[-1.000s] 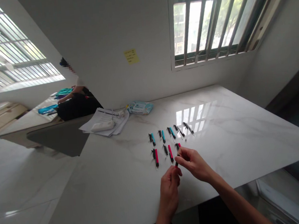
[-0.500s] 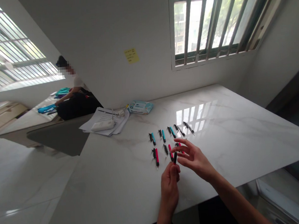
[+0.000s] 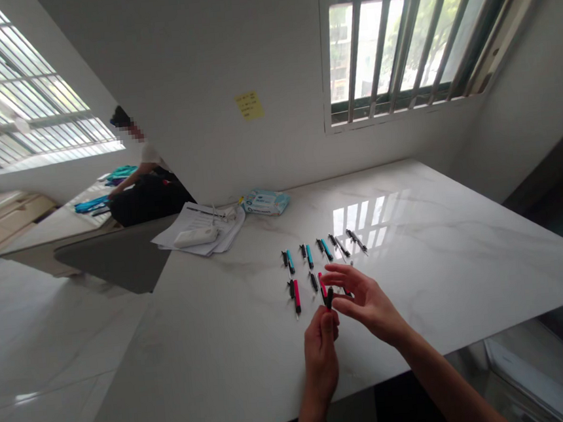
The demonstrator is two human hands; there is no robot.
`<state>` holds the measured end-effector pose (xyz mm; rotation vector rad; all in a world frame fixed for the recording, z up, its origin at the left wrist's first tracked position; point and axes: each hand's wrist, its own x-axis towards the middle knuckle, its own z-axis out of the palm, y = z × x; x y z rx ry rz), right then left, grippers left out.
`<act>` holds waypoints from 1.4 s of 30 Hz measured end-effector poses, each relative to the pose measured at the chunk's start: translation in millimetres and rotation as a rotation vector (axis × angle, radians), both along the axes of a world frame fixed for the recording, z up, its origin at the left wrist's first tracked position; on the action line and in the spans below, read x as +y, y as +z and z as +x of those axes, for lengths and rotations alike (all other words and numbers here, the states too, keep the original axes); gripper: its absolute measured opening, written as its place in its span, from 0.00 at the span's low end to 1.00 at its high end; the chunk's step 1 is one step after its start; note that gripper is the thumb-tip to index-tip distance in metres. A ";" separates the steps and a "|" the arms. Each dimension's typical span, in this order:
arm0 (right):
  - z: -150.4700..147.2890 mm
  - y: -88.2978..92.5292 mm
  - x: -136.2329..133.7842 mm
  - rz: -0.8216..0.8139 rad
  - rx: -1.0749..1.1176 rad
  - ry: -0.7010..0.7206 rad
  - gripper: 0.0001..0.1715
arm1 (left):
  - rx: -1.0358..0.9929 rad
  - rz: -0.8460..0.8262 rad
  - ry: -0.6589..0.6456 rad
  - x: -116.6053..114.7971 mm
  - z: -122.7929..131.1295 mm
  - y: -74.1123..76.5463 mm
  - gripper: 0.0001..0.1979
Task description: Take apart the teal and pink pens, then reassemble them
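Observation:
My left hand is closed around a small black pen part that sticks up from the fist. My right hand hovers just beside it with fingers spread, holding nothing that I can see. Under and beyond the hands lie two rows of pens on the white marble table: pink pens in the near row, teal pens and black ones in the far row. Some of the near row is hidden behind my right hand.
A stack of papers with a white object on top and a blue wipes pack lie at the table's far side. A yellow sticky note hangs on the wall. Another person sits at a separate table on the left.
My right hand let go of the pen it was pinching and opened its fingers. The pink pen body is back among the near row; my left hand keeps a black part.

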<state>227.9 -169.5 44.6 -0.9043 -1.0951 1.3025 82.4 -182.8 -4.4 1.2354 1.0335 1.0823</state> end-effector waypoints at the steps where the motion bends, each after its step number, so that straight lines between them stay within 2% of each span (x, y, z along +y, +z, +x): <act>1: -0.7 -0.5 -0.2 0.003 -0.011 -0.019 0.29 | 0.008 0.011 0.000 0.0 -0.2 -0.7 0.25; 6: -3.4 -0.7 -2.1 0.016 -0.002 0.023 0.27 | -0.026 0.002 -0.022 -0.5 0.2 -3.9 0.23; 10: -4.0 -0.4 -3.4 0.026 -0.060 -0.075 0.27 | -0.052 0.005 -0.036 -0.9 1.4 -3.5 0.21; 15: -3.1 0.0 -3.5 0.035 -0.026 -0.010 0.26 | -0.068 -0.012 -0.032 -1.9 0.4 -2.3 0.20; 18: -3.7 1.4 -3.3 0.047 -0.083 -0.063 0.24 | -0.068 -0.008 -0.041 -1.6 -0.6 -2.9 0.20; 21: -5.0 2.0 -3.5 0.039 -0.069 -0.034 0.20 | -0.076 -0.007 -0.034 -0.9 -0.7 -6.0 0.20; 28: -5.9 0.3 -4.3 0.087 -0.144 -0.083 0.22 | -0.094 0.023 -0.002 -0.3 1.0 -6.0 0.21; 31: -5.8 3.1 -4.7 0.102 -0.137 -0.103 0.19 | -0.107 0.032 0.001 -0.1 1.7 -2.3 0.21; 36: -6.8 10.2 -4.1 0.062 -0.196 -0.099 0.22 | -0.115 0.026 -0.022 -1.0 2.7 1.8 0.20; 42: -2.4 19.4 1.2 0.051 -0.101 -0.068 0.21 | -0.062 0.052 0.007 -0.9 1.3 0.7 0.24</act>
